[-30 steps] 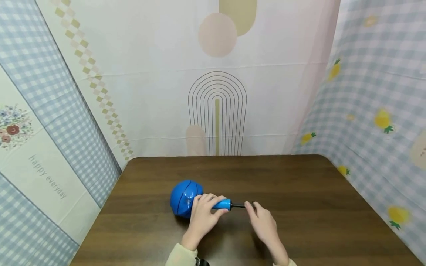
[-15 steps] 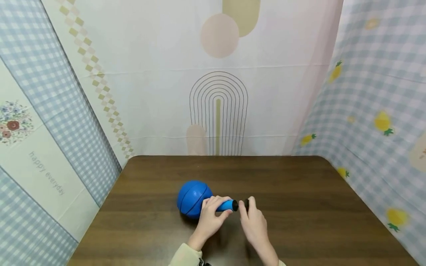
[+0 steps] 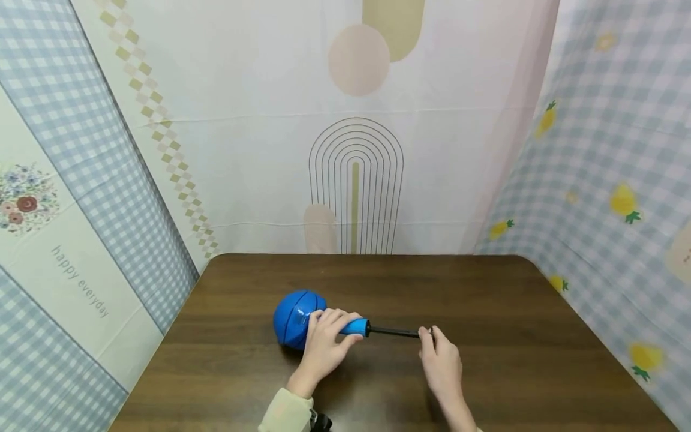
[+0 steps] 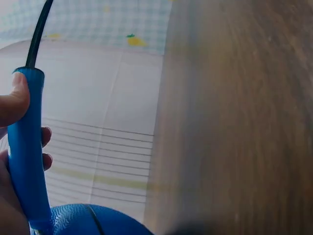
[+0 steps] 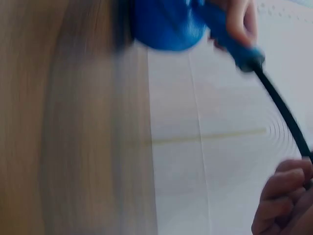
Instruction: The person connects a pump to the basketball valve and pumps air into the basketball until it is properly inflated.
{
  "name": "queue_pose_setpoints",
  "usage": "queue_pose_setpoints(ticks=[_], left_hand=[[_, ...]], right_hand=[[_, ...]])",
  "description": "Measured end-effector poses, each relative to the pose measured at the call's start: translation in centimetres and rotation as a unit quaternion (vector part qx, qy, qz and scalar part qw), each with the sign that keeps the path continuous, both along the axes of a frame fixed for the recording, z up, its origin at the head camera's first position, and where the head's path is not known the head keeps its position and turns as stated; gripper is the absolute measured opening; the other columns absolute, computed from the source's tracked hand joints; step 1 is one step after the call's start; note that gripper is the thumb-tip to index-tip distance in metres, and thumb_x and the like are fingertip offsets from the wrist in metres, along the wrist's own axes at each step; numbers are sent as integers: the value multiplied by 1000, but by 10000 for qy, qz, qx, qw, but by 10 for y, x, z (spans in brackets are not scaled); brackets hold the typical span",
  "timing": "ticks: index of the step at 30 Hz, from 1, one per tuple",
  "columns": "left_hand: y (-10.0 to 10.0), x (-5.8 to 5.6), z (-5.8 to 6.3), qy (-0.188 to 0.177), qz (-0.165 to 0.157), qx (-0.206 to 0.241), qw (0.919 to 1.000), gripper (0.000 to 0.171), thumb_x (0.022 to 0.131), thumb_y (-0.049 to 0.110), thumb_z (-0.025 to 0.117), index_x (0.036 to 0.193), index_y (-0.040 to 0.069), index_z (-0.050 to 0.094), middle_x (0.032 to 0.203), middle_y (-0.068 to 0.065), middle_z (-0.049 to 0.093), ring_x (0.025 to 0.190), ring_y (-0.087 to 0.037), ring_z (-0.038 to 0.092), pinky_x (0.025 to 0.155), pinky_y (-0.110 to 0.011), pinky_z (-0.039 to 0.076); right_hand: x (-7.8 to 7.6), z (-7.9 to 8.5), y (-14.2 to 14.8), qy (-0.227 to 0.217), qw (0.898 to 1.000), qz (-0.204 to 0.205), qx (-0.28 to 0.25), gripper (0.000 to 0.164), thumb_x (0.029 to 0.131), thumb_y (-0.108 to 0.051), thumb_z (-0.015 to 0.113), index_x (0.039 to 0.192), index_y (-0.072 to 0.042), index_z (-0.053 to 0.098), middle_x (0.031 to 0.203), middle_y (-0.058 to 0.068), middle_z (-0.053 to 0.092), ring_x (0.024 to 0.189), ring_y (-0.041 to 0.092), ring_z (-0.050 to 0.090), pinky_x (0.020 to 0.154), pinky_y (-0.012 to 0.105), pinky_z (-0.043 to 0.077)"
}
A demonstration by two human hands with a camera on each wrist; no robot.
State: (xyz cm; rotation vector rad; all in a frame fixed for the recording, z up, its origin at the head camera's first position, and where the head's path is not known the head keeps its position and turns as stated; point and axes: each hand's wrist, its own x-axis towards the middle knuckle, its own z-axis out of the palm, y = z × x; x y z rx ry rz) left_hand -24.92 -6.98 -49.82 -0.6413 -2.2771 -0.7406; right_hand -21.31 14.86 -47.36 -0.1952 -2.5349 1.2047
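Cloth-walled table nook, home-style decor; can't say for sure it's a real home, since the hangings block the view of the room. Brown wood-grain table (image 3: 486, 300), rounded far corners. Printed cloth on three sides. Back cloth (image 3: 243, 78): pale, fold creases running across, line arch (image 3: 355, 204), pink circle (image 3: 358, 60), diamond checks along its left edge. Left cloth (image 3: 59, 108): blue-white gingham plus a white band with flowers (image 3: 27, 204) and "happy everyday" lettering (image 3: 80, 282). Right cloth (image 3: 583, 144): blue-grey gingham, yellow fruit (image 3: 623, 199) with green leaves. Tablecloth-type prints, household look.
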Motion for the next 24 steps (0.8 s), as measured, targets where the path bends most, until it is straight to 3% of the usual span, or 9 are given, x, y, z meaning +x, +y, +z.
queue_pose_setpoints(ticks=[3, 9, 12, 16, 20, 24], left_hand=[[13, 1, -1, -84, -93, 81, 9999, 31, 83, 39, 72, 109, 23, 69, 95, 7, 68, 93, -12, 58, 88, -42, 37], [34, 7, -8, -863, -585, 386, 9938, 29, 91, 39, 63, 114, 22, 67, 100, 8, 70, 92, -9, 59, 87, -39, 39], [31, 8, -7, -909, -575, 162, 9941, 30, 91, 42, 62, 114, 24, 67, 99, 9, 69, 92, -8, 57, 89, -40, 39], [21, 3, 2, -870, -581, -209, 9943, 33, 89, 46, 62, 115, 27, 67, 98, 10, 68, 93, -8, 57, 93, -43, 38], [10, -3, 7, -955, -487, -157, 9941, 34, 88, 44, 64, 115, 24, 68, 99, 9, 68, 94, -9, 57, 95, -45, 37], [9, -4, 6, -735, -345, 21, 9967, 31, 86, 40, 69, 112, 23, 69, 96, 6, 69, 93, -11, 57, 92, -44, 36]], right_hand=[[0, 1, -13, -64, 9996, 136, -227, 30, 102, -29, 43, 79, -10, 46, 58, -1, 52, 50, 11, 44, 50, 29, 33], [0, 2, -28, -289, 9978, 591, -53, 27, 102, -30, 44, 85, -9, 43, 58, -1, 40, 48, 11, 36, 47, 27, 27], [1, -1, -21, -354, 9969, 669, 215, 30, 101, -34, 47, 81, -12, 46, 56, -5, 35, 47, 8, 32, 47, 25, 25], [1, -5, -4, -317, 9982, 362, 346, 37, 100, -39, 49, 72, -15, 47, 53, -9, 32, 46, 6, 27, 48, 25, 22], [-1, -2, 14, -77, 9995, -138, 259, 43, 99, -36, 50, 64, -13, 39, 52, -8, 28, 46, 7, 23, 48, 25, 21], [-1, 1, 17, 3, 9991, -189, -371, 41, 101, -31, 47, 67, -9, 39, 52, -8, 33, 45, 6, 30, 48, 25, 27]])
